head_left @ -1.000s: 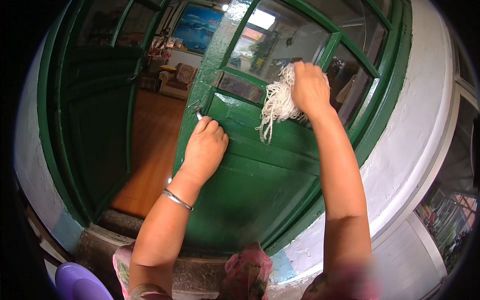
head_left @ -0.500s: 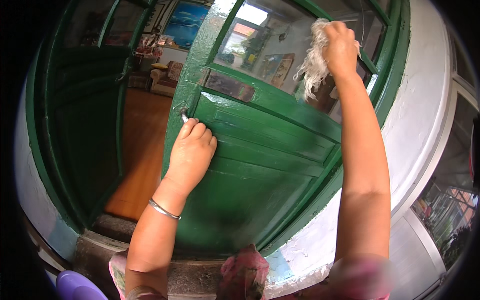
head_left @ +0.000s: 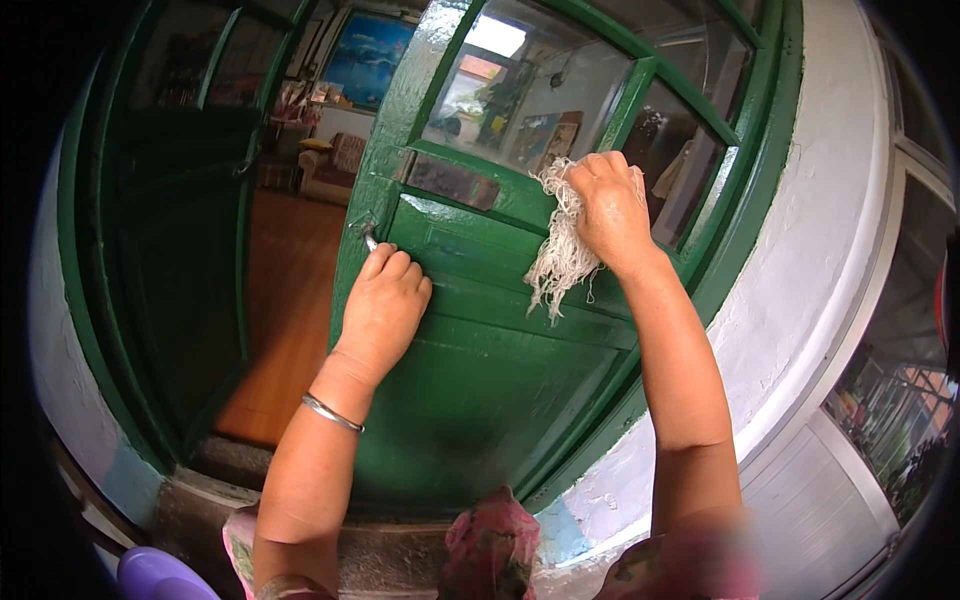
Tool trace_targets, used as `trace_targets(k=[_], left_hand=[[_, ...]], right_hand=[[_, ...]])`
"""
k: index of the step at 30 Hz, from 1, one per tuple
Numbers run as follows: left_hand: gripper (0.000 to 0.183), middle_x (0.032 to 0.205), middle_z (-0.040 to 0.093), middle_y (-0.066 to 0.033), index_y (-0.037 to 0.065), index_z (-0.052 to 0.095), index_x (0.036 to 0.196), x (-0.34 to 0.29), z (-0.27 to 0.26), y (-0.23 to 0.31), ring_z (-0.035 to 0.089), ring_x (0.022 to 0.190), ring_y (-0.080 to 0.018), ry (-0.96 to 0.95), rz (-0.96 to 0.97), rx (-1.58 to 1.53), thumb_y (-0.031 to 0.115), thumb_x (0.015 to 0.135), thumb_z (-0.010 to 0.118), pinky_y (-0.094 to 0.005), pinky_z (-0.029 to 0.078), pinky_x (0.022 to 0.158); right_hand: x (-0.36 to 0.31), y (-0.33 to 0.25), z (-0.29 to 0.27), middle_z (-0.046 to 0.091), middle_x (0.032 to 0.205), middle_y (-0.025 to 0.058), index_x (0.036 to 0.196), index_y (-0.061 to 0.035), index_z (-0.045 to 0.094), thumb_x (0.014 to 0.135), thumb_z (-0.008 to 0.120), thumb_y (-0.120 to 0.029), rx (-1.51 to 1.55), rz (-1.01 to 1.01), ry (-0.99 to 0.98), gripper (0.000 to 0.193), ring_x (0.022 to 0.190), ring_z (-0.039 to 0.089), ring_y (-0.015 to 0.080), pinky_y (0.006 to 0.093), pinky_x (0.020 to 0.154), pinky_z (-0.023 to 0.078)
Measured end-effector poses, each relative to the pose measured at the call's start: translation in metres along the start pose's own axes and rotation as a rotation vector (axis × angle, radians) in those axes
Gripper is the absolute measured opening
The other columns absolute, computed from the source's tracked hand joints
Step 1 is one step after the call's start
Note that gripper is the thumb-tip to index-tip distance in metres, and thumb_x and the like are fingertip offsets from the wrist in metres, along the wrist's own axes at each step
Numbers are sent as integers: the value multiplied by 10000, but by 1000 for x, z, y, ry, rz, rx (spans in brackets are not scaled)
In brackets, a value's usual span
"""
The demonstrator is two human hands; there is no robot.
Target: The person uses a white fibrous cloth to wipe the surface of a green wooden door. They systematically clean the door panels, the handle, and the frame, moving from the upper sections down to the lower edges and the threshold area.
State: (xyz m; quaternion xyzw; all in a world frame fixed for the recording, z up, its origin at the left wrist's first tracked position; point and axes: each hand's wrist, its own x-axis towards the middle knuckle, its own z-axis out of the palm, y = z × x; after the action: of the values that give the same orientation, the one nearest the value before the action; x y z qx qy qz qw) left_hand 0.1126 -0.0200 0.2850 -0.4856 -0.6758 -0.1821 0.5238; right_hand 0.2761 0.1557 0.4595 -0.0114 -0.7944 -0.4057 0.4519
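Note:
A green wooden door (head_left: 470,390) with glass panes stands ajar before me. My left hand (head_left: 385,300) is closed round its metal door handle (head_left: 370,240), near the free edge. Bunched in my right hand (head_left: 608,212) is a stringy off-white cotton rag (head_left: 565,250), its loose strands hanging over the crossbar below the glass panes. The large glass pane (head_left: 530,90) lies up and left of that hand, and a narrower pane (head_left: 682,160) to its right. My right fingertips are partly hidden behind the hand.
At the left is a second green door leaf (head_left: 175,270). Through the gap show a wooden floor (head_left: 280,320), a sofa (head_left: 335,165) and a blue picture (head_left: 368,58). A stone step (head_left: 390,560) lies below, with a purple plastic object (head_left: 160,575) at lower left. A white wall (head_left: 770,310) borders the right.
My right hand has moved down and left with the rag, from the upper panes to the crossbar beneath them. My left hand stays on the handle.

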Motion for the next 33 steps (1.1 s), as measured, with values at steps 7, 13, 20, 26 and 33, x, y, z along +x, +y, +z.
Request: trace_targets(k=[7, 13, 20, 26, 33], left_hand=[[181, 843, 567, -58, 68, 616, 780, 3, 1, 4, 526, 983, -263, 11, -18, -43, 152, 658, 719, -395, 365, 1040], [228, 850, 567, -60, 67, 609, 780, 3, -2, 3, 521, 1006, -279, 41, -36, -111, 137, 608, 741, -405, 392, 1003], [221, 829, 568, -66, 57, 607, 757, 6, -2, 5, 529, 978, -283, 54, -52, -94, 123, 596, 743, -400, 408, 971], [212, 820, 568, -68, 59, 608, 754, 6, -1, 8, 529, 969, -282, 42, -50, -80, 109, 600, 746, -398, 406, 960], [215, 820, 564, -70, 67, 601, 764, 7, -4, 7, 526, 956, -293, 38, -31, -87, 120, 614, 744, -403, 397, 962]], right_hand=[[29, 61, 24, 637, 1029, 128, 1057, -50, 653, 786, 716, -72, 383, 334, 511, 279, 1023, 595, 317, 374, 927, 457], [100, 112, 26, 510, 1201, 263, 1187, 22, 533, 810, 705, -257, 269, 849, 579, 499, 1137, 489, 428, 454, 973, 421], [50, 85, 31, 614, 1104, 256, 1121, 40, 563, 900, 579, -419, 176, 711, 282, 510, 1026, 600, 414, 474, 864, 488], [-7, 39, 28, 613, 1095, 245, 1119, 32, 562, 874, 614, -485, 163, 602, 113, 575, 1013, 597, 407, 477, 834, 496], [-45, 15, 15, 596, 1094, 190, 1082, 10, 570, 738, 740, -521, 127, 341, 67, 655, 1035, 569, 362, 440, 839, 504]])
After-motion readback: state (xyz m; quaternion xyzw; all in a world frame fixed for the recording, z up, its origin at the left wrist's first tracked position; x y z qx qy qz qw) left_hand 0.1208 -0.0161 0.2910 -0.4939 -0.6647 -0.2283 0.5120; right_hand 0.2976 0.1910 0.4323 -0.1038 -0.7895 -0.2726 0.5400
